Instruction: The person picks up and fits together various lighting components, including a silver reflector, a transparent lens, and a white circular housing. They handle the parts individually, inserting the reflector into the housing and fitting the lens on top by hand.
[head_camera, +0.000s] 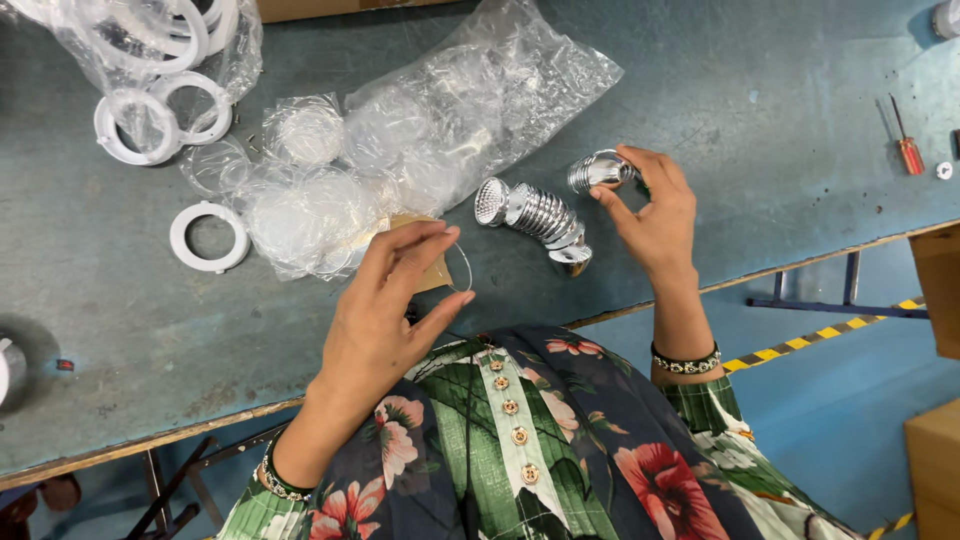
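Holding a clear disc in the left hand (385, 310) and a chrome cup in the right hand (655, 215), both raised just over the tabletop (760, 110).

Left thumb and forefinger pinch the thin clear disc (458, 268) by its rim, edge-on to the camera; the right fingers clamp on the small chrome cup (598, 172). Hands sit apart, disc to the left of the cup, with a row of stacked chrome cups (535, 215) lying between them, its long axis running from upper left to lower right. The right hand is nearer that row. Whether the held cup's open mouth faces the disc cannot be told. Bagged clear discs (400, 150) and white rings (208, 236) lie further left.
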